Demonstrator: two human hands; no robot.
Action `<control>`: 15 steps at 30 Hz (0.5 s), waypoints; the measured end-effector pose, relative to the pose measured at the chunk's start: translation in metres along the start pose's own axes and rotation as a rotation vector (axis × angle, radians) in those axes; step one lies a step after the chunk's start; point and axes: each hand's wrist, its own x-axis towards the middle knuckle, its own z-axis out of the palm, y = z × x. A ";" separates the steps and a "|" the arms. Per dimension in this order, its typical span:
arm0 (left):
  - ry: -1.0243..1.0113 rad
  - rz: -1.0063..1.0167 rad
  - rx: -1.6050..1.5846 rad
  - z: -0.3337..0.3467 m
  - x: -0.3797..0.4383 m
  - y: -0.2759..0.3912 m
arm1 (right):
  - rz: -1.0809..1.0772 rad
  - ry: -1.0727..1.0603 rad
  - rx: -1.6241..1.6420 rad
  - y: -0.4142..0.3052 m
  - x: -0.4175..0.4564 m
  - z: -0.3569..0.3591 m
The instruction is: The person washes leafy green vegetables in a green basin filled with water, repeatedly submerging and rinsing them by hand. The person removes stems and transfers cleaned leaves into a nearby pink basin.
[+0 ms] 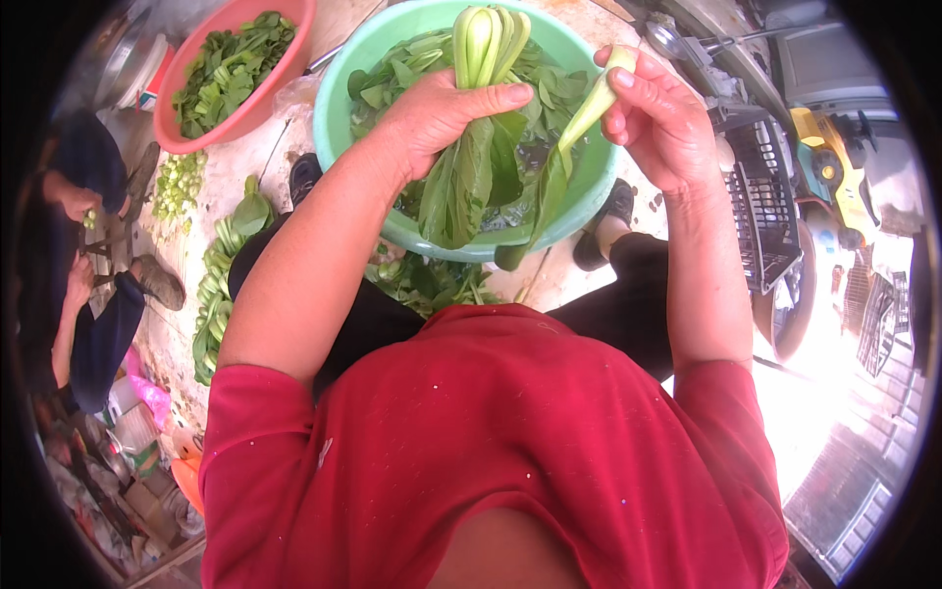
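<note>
A head of bok choy (482,55) is gripped in my left hand (434,118), its pale base up and its leaves hanging down over a green plastic basin (342,81). My right hand (655,110) holds a single bok choy leaf (581,121) by its pale stalk end, between thumb and fingers, at the basin's right side. The leaf's green part droops over the near rim. Inside the basin, loose green leaves (563,85) lie in water.
A pink basin (165,110) of leaves stands at upper left. Bok choy heads (217,269) and cut bases (179,184) lie on the floor. Another person's hand (77,200) is at far left. A black plastic crate (762,213) and a yellow toy truck (846,177) are at right.
</note>
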 end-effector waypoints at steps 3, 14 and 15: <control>-0.028 0.001 0.052 -0.005 0.001 0.002 | 0.018 -0.085 -0.030 -0.005 -0.009 -0.009; -0.314 -0.038 0.009 0.002 0.001 -0.014 | 0.017 -0.031 -0.030 0.021 -0.003 0.009; -0.299 -0.009 0.047 0.006 0.000 -0.012 | 0.012 -0.048 -0.029 0.023 -0.002 0.008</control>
